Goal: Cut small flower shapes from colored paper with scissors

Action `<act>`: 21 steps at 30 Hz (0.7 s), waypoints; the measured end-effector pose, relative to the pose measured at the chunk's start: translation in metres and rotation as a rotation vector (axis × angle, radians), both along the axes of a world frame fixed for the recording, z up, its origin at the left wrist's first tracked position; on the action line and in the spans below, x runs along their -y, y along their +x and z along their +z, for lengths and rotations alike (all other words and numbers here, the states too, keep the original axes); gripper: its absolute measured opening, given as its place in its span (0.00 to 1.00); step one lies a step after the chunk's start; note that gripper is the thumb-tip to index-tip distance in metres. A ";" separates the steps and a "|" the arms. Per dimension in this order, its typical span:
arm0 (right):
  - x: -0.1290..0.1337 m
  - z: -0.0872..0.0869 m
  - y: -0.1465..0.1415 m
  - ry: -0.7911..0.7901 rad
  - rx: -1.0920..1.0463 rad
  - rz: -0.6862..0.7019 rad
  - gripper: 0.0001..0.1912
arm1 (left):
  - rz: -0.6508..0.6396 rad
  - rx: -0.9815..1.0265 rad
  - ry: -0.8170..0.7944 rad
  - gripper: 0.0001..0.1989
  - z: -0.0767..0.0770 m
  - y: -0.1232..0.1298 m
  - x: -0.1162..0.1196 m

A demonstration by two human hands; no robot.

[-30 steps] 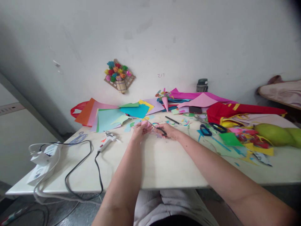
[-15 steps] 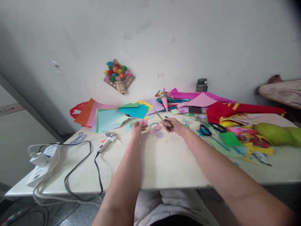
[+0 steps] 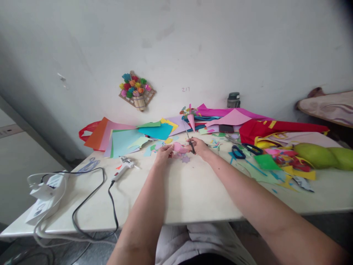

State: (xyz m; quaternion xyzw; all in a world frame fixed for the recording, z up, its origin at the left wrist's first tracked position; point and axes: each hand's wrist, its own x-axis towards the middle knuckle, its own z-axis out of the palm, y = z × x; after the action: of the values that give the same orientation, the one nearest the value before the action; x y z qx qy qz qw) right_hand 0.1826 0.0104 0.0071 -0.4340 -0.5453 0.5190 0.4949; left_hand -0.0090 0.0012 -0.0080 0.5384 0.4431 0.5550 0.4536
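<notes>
My left hand (image 3: 165, 151) pinches a small round piece of pink paper (image 3: 177, 147) at its edge, above the middle of the table. Close on its right, my right hand (image 3: 197, 146) is closed round the dark handles of a pair of scissors (image 3: 188, 137). The blades point up and away, towards the wall. Small paper cut-outs lie beneath and around both hands, among them a lilac star-shaped piece (image 3: 185, 159). A pink paper cone with paper flowers (image 3: 191, 119) is behind the scissors.
A glue gun (image 3: 123, 169) lies left, its cord running by a power strip (image 3: 46, 198). Coloured paper sheets (image 3: 124, 141) lie at the back left. Dark-handled scissors (image 3: 238, 152), scraps and a green bag-like item (image 3: 317, 156) are on the right. A bottle (image 3: 233, 100) stands behind.
My left hand has moved right with the pink paper, nearer the scissors. My right hand has turned the scissors so the blades point more upright. The view has shifted slightly.
</notes>
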 end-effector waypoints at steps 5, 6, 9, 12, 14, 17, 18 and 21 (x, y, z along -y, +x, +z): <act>0.001 -0.001 -0.015 0.019 0.031 -0.002 0.18 | -0.056 -0.060 0.006 0.21 0.003 0.004 0.004; 0.001 -0.001 -0.018 0.034 0.030 -0.020 0.17 | -0.057 -0.066 0.006 0.21 0.004 0.005 0.005; -0.004 -0.004 -0.023 0.071 0.019 -0.057 0.16 | -0.038 -0.051 -0.002 0.20 0.006 0.006 0.006; -0.010 -0.006 -0.023 0.086 0.002 -0.095 0.16 | 0.140 0.058 0.014 0.18 0.009 0.003 0.005; -0.015 -0.008 -0.022 0.090 0.019 -0.135 0.15 | 0.347 0.169 0.054 0.17 0.011 -0.002 0.002; -0.022 -0.012 -0.019 0.112 0.065 -0.181 0.14 | 0.600 0.260 0.083 0.14 0.013 -0.012 -0.002; -0.024 -0.014 -0.019 0.124 0.077 -0.191 0.14 | 0.646 0.257 0.098 0.13 0.013 -0.015 -0.004; -0.030 -0.017 -0.017 0.148 0.110 -0.215 0.15 | 0.729 0.227 0.131 0.12 0.011 -0.019 -0.005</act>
State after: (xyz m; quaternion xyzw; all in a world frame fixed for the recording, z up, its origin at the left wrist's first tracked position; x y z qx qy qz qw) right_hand 0.1653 0.0401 -0.0102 -0.4800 -0.5590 0.3967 0.5475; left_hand -0.0284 0.0065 0.0027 0.3086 0.5160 0.7630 0.2372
